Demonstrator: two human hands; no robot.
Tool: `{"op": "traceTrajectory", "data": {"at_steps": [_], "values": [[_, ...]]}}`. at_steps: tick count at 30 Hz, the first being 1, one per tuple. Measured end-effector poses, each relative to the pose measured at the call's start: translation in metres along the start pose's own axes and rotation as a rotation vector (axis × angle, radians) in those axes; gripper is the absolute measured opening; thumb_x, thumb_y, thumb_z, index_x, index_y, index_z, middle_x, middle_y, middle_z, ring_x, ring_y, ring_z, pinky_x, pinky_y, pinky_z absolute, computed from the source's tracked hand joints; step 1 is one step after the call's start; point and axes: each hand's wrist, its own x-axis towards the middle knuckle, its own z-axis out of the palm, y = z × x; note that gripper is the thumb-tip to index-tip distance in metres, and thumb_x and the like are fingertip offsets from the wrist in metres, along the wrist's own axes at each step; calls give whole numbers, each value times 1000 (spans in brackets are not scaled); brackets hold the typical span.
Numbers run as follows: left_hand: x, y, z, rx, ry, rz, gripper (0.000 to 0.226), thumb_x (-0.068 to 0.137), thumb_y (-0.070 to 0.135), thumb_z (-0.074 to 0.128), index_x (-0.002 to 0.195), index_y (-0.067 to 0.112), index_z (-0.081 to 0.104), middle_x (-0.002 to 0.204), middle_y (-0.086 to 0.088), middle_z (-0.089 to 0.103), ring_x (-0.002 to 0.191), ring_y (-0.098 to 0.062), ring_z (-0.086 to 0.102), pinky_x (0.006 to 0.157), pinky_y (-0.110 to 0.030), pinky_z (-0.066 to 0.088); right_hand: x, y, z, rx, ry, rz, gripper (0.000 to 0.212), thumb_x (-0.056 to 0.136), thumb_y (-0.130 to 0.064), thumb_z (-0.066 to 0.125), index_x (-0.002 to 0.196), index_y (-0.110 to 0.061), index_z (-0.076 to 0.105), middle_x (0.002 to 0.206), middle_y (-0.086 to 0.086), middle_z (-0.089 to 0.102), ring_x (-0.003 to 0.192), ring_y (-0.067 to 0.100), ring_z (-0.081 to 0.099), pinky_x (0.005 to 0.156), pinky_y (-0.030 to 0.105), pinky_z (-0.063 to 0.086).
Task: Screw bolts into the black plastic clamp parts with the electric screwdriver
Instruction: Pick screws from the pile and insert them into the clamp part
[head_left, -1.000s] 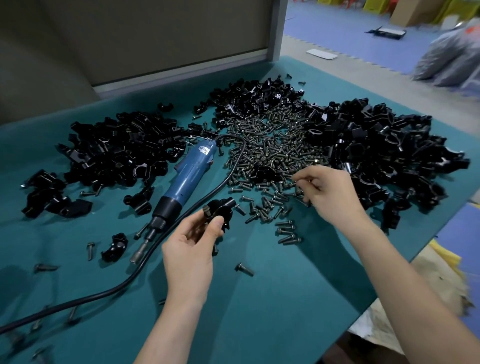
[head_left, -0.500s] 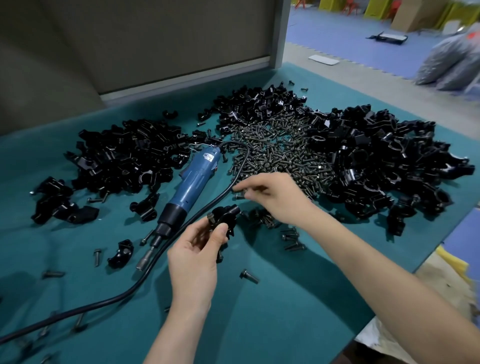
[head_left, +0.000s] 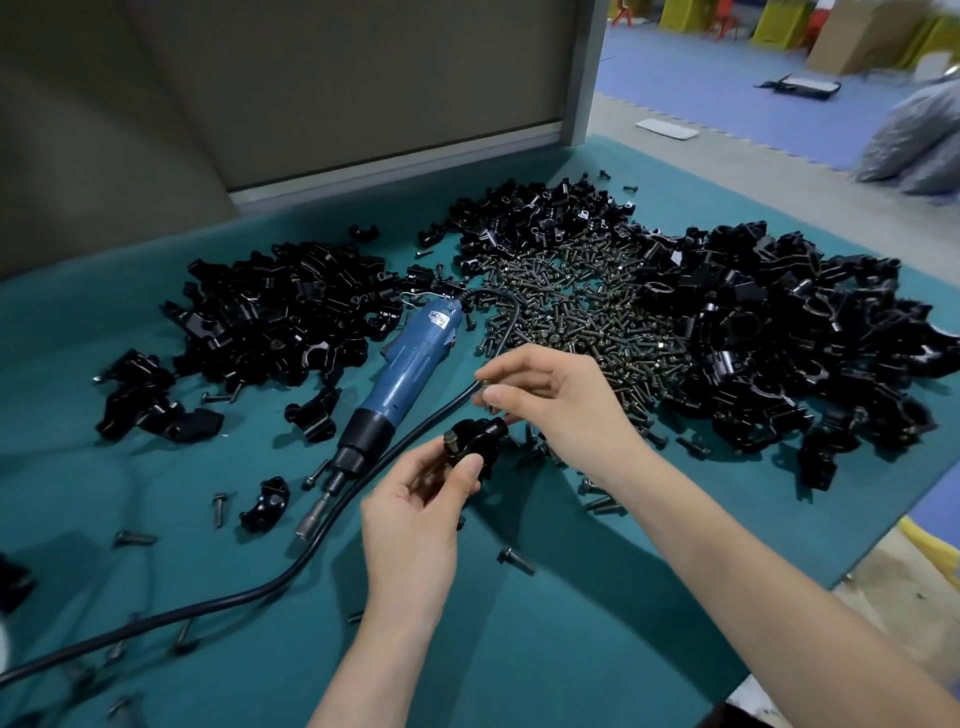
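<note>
Over the teal cloth-covered table (head_left: 571, 649), left hand (head_left: 415, 525) grips a small black plastic clamp part (head_left: 475, 439) in curled fingers (head_left: 415, 470), mid-air, near the blue electric screwdriver (head_left: 410, 374) lying on the table. Right hand (head_left: 561, 410) just above it pinches what looks like a small dark metal bolt (head_left: 484, 393). Clamp likely light, stiff, smooth; hold by outer body, hole clear. No bins: loose bolt heap (head_left: 582, 312) lies between black clamp heaps (head_left: 280, 317).
</note>
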Motion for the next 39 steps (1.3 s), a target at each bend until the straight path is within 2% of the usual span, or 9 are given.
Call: {"op": "traceTrajectory", "data": {"at_steps": [6,10,17,22,27,30,33,36,39], "values": [[-1,-1,0,7,-34,11,22,81,10,74,94,26,71,73,8,73,66,-2,66,59,-10,47,0,1,2,-196,-19,-47,23,81,-7,75,82,-30,70,78,-11,73,76,3,69,73,15,53],[0,-1,0,-7,-36,-5,22,81,7,73,95,24,71,73,7,74,65,-2,66,61,-10,48,1,-2,2,-332,-24,-122,16,80,-4,75,82,-21,73,81,-10,73,78,3,69,78,18,55],[0,-2,-1,-19,-51,-31,23,80,7,74,98,21,71,85,6,76,78,-6,71,66,-11,50,-4,-8,-1,-516,-57,-184,6,83,-8,73,87,-5,70,85,-15,69,88,-2,64,81,10,50],[0,-1,-1,-10,-66,-30,22,79,9,74,95,24,72,84,8,76,78,-5,71,66,-12,51,-4,-16,-6,-592,-96,-129,7,84,-14,73,91,-11,73,90,-3,74,76,1,65,79,11,51],[0,-2,-1,-9,-92,-12,23,78,6,75,90,26,74,84,6,76,80,-6,71,68,-11,51,3,-20,-16,-598,-193,33,13,85,-19,73,77,-27,66,84,-4,73,79,10,69,80,30,57],[0,-3,0,-3,-101,0,24,77,4,76,85,27,75,84,6,76,80,-6,70,69,-11,50,2,-17,-15,-422,-141,149,27,81,-18,77,66,-15,55,69,7,68,64,20,69,63,35,59],[-2,-2,2,23,-101,35,31,78,5,76,83,36,76,84,8,76,79,-6,70,70,-12,51,-1,-15,-12,-109,-172,279,24,85,-14,72,71,-7,53,69,13,62,65,17,67,59,34,59],[-5,6,1,79,-95,142,37,78,11,79,89,46,73,88,12,75,83,-5,70,73,-13,51,0,-22,-9,120,-226,405,25,83,-29,71,79,-8,58,76,11,66,73,23,67,62,34,58],[-8,19,-4,93,-52,249,28,71,34,78,94,47,71,93,13,74,90,-6,70,78,-14,51,4,-36,-5,159,-312,440,40,75,-44,68,83,-6,65,83,14,64,77,29,63,62,32,57]]}}
